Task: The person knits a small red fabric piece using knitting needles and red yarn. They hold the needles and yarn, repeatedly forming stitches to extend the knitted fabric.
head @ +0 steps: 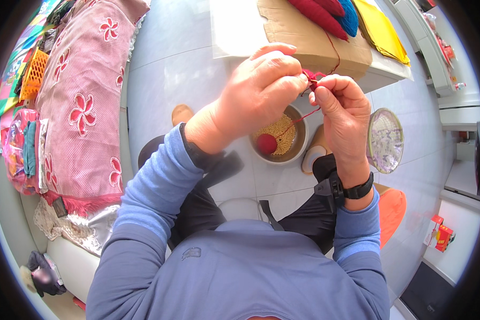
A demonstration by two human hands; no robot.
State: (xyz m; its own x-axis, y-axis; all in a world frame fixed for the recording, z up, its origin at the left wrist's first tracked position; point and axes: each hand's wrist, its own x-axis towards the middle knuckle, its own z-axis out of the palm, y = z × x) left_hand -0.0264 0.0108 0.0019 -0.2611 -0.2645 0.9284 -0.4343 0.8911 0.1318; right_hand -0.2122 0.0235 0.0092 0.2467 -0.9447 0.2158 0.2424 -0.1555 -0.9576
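Note:
Small red crochet or knitted work point(313, 76) is pinched between both hands, with a thin golden hook or needle partly showing at it. My left hand point(260, 84) closes around the tool's far part, which its fingers hide. My right hand point(342, 100) grips the red work between thumb and fingers. Red yarn point(308, 115) runs down from the work to a red ball of yarn point(267, 143), which rests on pale beans or grains in a round metal bowl point(302, 150) on the floor. Another red strand leads up to the red yarn skeins point(318, 16) on the cardboard.
Cardboard point(282, 28) covers part of a white table, with blue yarn point(347, 20) and yellow sheets point(382, 32) on it. A pink flowered cloth point(92, 100) lies over the sofa at left. A round patterned stool or cover point(386, 140) stands right of the bowl.

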